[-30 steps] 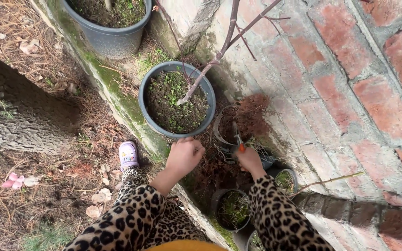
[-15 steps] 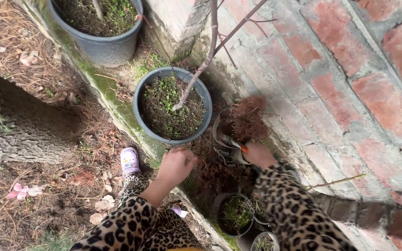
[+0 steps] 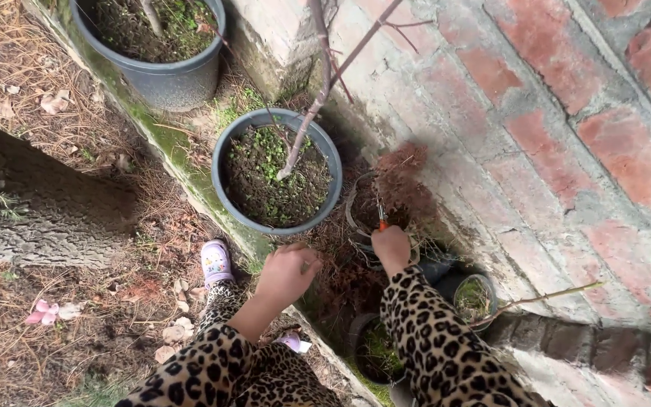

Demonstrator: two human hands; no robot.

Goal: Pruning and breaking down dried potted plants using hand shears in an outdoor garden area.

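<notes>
The right hand point(image 3: 390, 249) is closed in a fist around an orange-handled tool point(image 3: 381, 218), its thin metal end pointing away from the knuckles into the dried brown plant point(image 3: 404, 185) that fills the small pot point(image 3: 356, 215) just beyond the hand. What kind of tool it is cannot be told: only the orange collar and a short dark shaft show, and the grip itself is hidden inside the fingers. The left hand point(image 3: 286, 273) is loosely curled, fingers bent downward, hovering just short of the near rim of the large grey pot point(image 3: 229, 197), which holds soil, small green weeds and a bare slanting stem point(image 3: 318, 105); whether the fingertips touch the rim or pinch anything cannot be told. Between the two hands lies a tangle of brown dead foliage. Below the right forearm, in a leopard-print sleeve point(image 3: 438, 339), more small pots point(image 3: 475, 295) are partly covered by the arm. A second grey pot point(image 3: 163, 79), farther beyond the left hand, is cut off by the top edge.
</notes>
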